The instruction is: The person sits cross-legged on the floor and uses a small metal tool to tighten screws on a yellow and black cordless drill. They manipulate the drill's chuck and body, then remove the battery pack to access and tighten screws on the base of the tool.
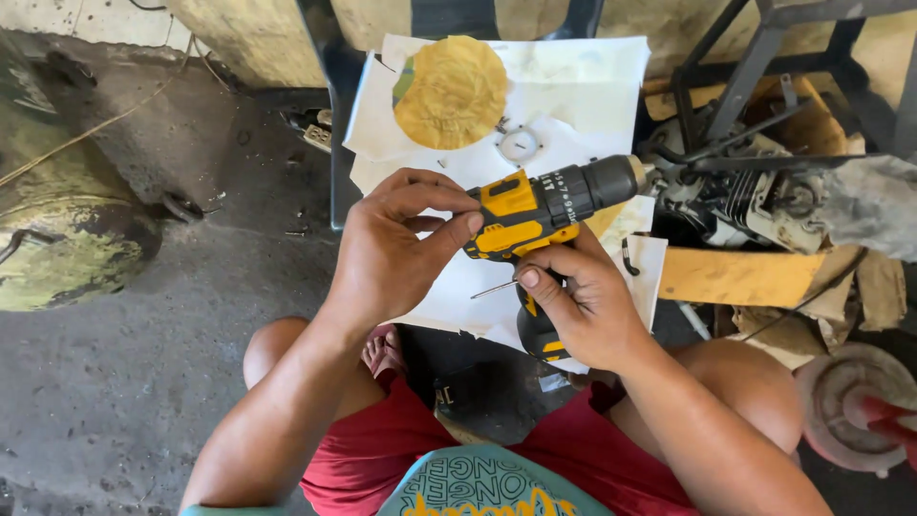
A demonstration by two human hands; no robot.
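We see the yellow-and-black cordless drill (544, 215) held up in front of the person, above the sheets of white paper (573, 86) spread on a dark blue plastic chair (334, 57). Its black chuck points right, twd the grimy small engine w/ cooling fins (755, 205) beside the chair.

Right hand (592, 306) is wrapped around the drill's grip from below, fingers curled shut on it, thumb lying across the front near the trigger area. A thin metal pin or nail (492, 288) sticks out to the left just by that thumb; we cannot tell whether it's pinched in the hand or lying on the paper.

Left hand (392, 248) sits at the rear of the drill body. Thumb and forefinger are closed in a pinch on the yellow back end, other fingers bent loosely above. Both hands touch the tool; they're near each other but not touching.

On the paper, further away from the hands: a round yellow-brown gasket-like disc (451, 91), and just beside it, lower right, a small grey metal ring part w/ tabs (520, 145). A small dark hook-shaped bit (628, 258) lies on the paper's right edge, close to the right hand.

The person squats on a stained concrete floor (143, 382), in red shorts (382, 449). At left is a weathered greenish round tank (57, 248). Right of the knee, scraps of brown cardboard (735, 277) and a dusty pinkish wheel-like disc (860, 401).
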